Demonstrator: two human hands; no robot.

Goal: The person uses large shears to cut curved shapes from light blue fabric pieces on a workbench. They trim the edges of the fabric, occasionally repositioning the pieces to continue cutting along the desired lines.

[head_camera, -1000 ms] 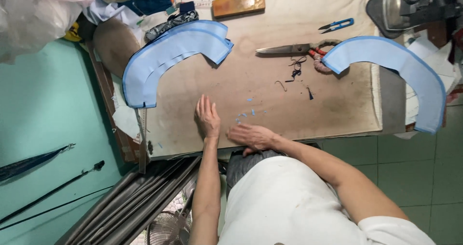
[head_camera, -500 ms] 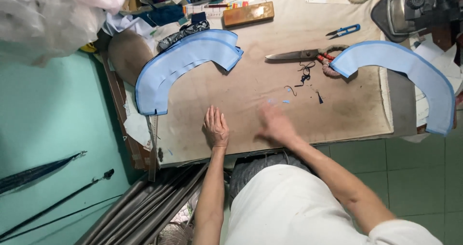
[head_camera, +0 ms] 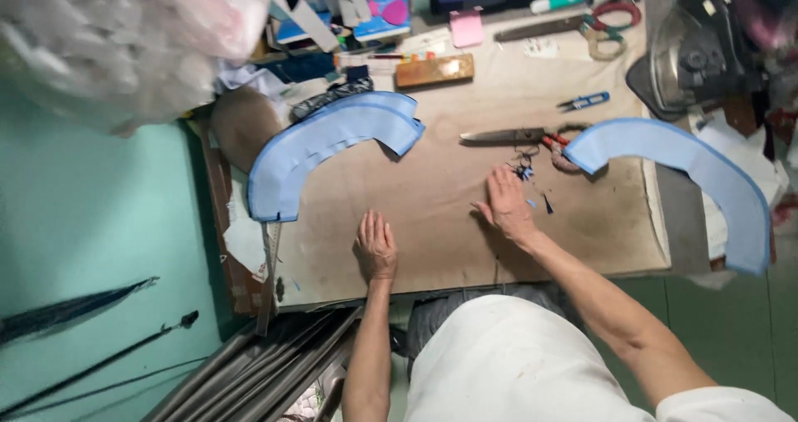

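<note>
pink sticky note (head_camera: 466,28) behind flat right hand (head_camera: 507,203), far table edge

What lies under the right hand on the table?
The right hand rests flat on the bare brown table, fingertips beside dark thread scraps. Anything beneath the palm is covered.

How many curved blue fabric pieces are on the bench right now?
2. One blue curved piece lies at the bench's left end, beyond the left hand. The other blue piece lies at the right end, overhanging the edge. More may be hidden under clutter.
</note>
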